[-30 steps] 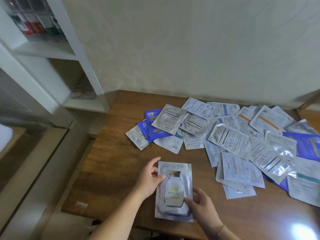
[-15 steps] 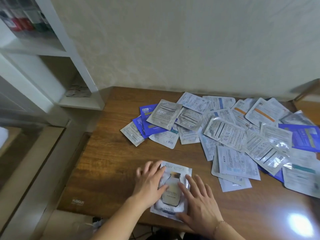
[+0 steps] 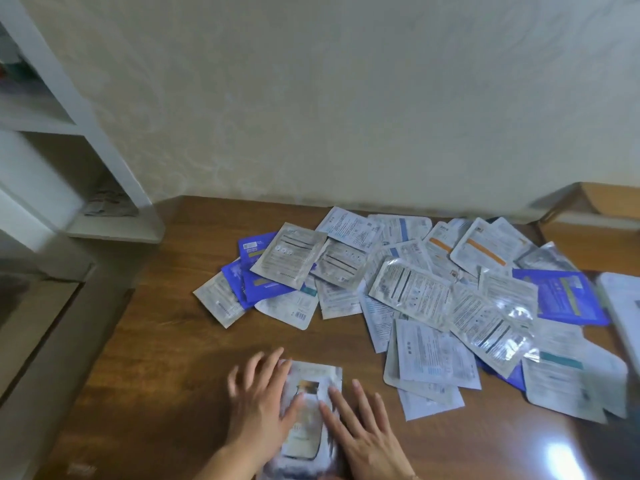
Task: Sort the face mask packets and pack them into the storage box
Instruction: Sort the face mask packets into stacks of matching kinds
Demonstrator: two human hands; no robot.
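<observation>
A silver face mask packet with a bottle picture (image 3: 308, 403) lies flat near the front edge of the wooden table (image 3: 166, 368). My left hand (image 3: 259, 400) lies flat over its left side with fingers spread. Over the packet's right side my right hand (image 3: 363, 427) rests, fingers straight. A large heap of face mask packets (image 3: 415, 292), silver, white and blue, covers the middle and right of the table. At the far right edge shows part of a pale box (image 3: 623, 313).
A white shelf unit (image 3: 69, 140) stands at the left with small items on its lower shelf. A pale wall (image 3: 329, 98) runs behind the table. Another wooden surface (image 3: 595, 223) sits at the back right. Bare tabletop lies left of my hands.
Both hands went from holding the bottle packet by its sides to lying flat on it on the table. The view has shifted to the right.
</observation>
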